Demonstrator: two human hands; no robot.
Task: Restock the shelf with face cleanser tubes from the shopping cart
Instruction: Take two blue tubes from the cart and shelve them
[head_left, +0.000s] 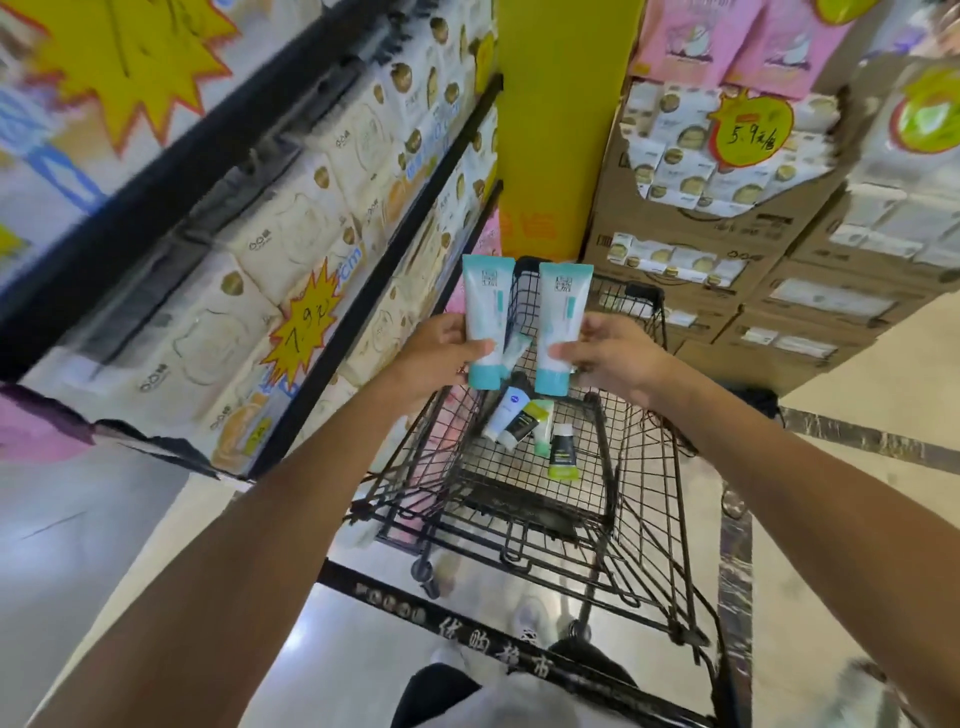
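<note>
Both arms reach out over a black wire shopping cart (639, 525). My left hand (436, 353) grips a white and teal face cleanser tube (484, 312), held upright with its teal cap down. My right hand (608, 353) grips a matching tube (562, 317) the same way, a little to the right. A third teal tube (514, 353) shows partly behind the left one. On the cart's wire floor lie several smaller tubes: a white one with a dark cap (506, 410), a black and yellow one (522, 426) and a black and green one (562, 452).
A dark-framed shelf (363, 291) packed with cream tissue packs and yellow starburst price tags runs along the left. Stacked cardboard boxes (737, 270) with more packs stand behind the cart on the right. A yellow pillar (561, 130) rises between them. The floor is pale and glossy.
</note>
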